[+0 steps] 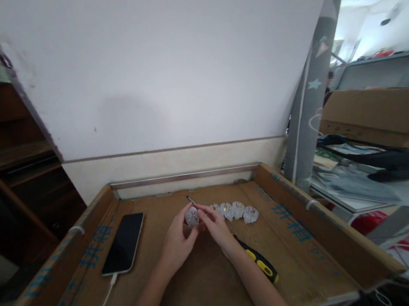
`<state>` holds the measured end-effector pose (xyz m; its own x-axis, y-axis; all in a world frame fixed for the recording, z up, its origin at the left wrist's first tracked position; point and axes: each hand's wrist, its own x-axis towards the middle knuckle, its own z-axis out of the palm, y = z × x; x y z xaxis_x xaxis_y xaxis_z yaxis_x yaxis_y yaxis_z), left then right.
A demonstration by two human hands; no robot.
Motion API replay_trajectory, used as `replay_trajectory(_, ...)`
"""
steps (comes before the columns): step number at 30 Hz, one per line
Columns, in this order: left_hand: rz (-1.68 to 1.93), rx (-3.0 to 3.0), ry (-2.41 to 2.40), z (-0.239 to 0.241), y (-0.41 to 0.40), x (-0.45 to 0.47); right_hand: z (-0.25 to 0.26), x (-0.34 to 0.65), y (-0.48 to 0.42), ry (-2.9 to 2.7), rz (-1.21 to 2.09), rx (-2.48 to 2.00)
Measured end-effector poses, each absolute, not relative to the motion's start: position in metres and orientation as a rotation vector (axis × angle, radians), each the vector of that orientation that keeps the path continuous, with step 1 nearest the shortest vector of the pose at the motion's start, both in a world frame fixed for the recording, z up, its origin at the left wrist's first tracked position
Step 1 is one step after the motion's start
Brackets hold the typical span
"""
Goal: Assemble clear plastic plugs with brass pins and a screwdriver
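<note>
A clear round plastic piece (191, 216), with small metal-looking parts inside, is held up between both hands above the cardboard. My left hand (179, 238) has its thumb and fingers closed around the left and lower side of it. On the opposite side, my right hand (214, 225) grips it with closed fingers. A thin dark metal rod (191, 200) pokes up behind the piece; which fingers hold it, I cannot tell. Several similar clear plastic pieces (238, 210) stand in a row right of my hands. A black and yellow tool handle (263, 262) lies partly behind my right forearm.
The work surface is a cardboard tray (161, 298) with raised sides. On its left lies a dark-screened phone (124, 243) with a white cable (103, 305) plugged in. A white wall (167, 79) rises behind. Right of the tray stands a cluttered table with a cardboard box (375, 110).
</note>
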<state>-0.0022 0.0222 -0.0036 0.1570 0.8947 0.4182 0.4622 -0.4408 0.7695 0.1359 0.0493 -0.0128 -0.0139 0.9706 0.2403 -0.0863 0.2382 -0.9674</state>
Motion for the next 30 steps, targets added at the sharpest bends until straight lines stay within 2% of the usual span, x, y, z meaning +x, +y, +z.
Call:
replay_trajectory(14,1.293,1.563,1.138,0.0027,0.0250,0.0024,-0.0073,0.1329,0.0430,-1.192,0.971,-0.971)
replay_trajectory(30,1.368,1.608,1.163,0.0039,0.0275,0.0000,-0.0061,0.1308,0.0387,-1.271,0.948,-0.949)
